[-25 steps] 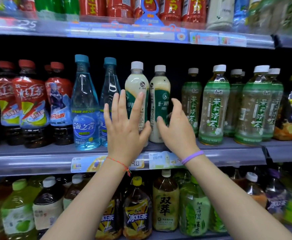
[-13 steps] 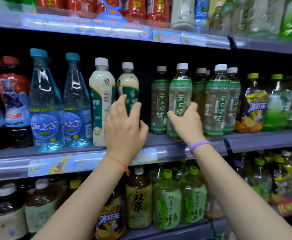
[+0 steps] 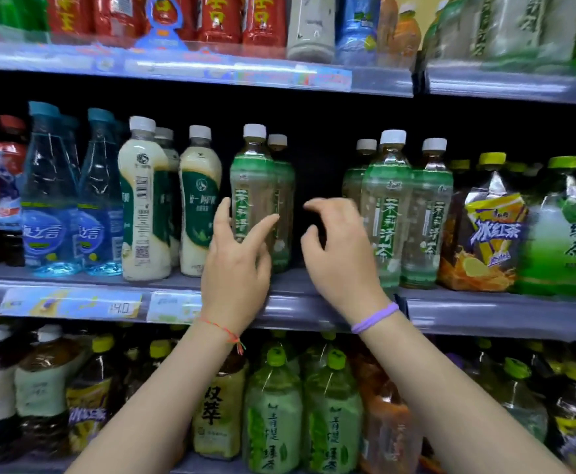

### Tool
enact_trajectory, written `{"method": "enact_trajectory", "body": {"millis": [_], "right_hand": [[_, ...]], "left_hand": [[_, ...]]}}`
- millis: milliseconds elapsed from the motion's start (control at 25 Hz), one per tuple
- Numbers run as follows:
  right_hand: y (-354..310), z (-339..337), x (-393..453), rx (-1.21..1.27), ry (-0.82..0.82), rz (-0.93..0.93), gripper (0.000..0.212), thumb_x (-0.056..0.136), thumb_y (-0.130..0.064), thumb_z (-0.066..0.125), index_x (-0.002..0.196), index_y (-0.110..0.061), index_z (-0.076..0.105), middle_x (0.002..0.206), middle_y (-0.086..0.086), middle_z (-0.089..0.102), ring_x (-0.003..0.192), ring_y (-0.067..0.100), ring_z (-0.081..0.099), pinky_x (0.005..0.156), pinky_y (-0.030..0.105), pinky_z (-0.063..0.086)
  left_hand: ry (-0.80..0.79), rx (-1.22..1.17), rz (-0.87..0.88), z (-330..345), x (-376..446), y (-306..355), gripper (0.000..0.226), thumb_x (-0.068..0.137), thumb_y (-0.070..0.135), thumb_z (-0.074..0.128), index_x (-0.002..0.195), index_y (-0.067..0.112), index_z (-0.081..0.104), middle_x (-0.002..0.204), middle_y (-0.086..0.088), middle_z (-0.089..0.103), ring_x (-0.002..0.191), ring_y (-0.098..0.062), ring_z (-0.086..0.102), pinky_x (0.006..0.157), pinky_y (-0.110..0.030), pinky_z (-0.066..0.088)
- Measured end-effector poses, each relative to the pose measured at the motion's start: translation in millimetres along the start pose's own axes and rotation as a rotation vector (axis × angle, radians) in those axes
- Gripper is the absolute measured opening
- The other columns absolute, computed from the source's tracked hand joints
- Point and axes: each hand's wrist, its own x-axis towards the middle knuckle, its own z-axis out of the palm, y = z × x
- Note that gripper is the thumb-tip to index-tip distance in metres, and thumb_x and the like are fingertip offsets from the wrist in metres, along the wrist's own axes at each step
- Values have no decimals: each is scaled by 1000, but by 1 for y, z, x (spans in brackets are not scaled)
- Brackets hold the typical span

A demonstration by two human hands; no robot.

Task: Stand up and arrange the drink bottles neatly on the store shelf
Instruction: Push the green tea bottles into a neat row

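On the middle shelf (image 3: 467, 313) a green-labelled jasmine tea bottle (image 3: 250, 172) with a white cap stands upright, with a second one (image 3: 284, 186) close behind it. My left hand (image 3: 235, 265) is spread in front of the front bottle, thumb across its label and index finger at its left side, without a closed grip. My right hand (image 3: 339, 261) hovers in the dark gap to the right with loosely curved fingers that hold nothing. Three more jasmine tea bottles (image 3: 387, 200) stand right of the gap.
Cream milk tea bottles (image 3: 199, 200) and blue water bottles (image 3: 50, 206) stand to the left, with iced tea (image 3: 488, 230) and green tea bottles (image 3: 560, 234) to the right. Red bottles (image 3: 218, 15) fill the shelf above. Large tea bottles (image 3: 272, 415) fill the one below.
The view has shifted right. My left hand left the milk tea bottle and moved to the jasmine tea bottle. My right hand came off its bottle and now hovers in the gap.
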Motion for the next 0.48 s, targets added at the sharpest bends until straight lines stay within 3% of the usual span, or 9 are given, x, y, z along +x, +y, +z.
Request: {"method": "enact_trajectory", "body": {"millis": [80,160,280,400,480], "right_hand": [[8,-13,-3,-92,328,-15,47,84,-14,53,130,-8,52,125,11,51,118,28,48,99,41,40],[27,-24,-5,-111,414,164,62,81,-15,57,139,-3,40,132,16,46,124,32,44,103,47,37],[44,-24,-13,-5,119,432,81,87,-21,57,152,-3,12,141,19,35,125,37,43,103,48,40],[38,-15,-23,-9,-83,323,86,95,-23,52,155,-4,-6,149,18,29,129,33,42,97,32,40],[34,-13,-23,-22,-211,223,77,101,-28,44,156,-5,-4,151,16,31,133,30,38,100,32,39]], "left_hand": [[60,39,-53,2,-3,5,53,89,0,53,136,24,55,158,-24,17,141,-45,31,97,-54,49],[98,71,-52,6,-4,15,56,88,-1,53,140,19,50,158,-25,13,144,-45,23,105,-56,42],[111,0,-94,10,1,29,64,86,6,58,146,16,38,157,-25,12,141,-45,25,110,-58,35],[112,-76,-213,12,8,33,68,88,13,58,150,15,30,154,-24,20,130,-39,38,107,-58,36],[110,-102,-213,14,8,36,68,91,23,53,153,17,24,154,-20,23,133,-34,37,109,-55,32]]}}
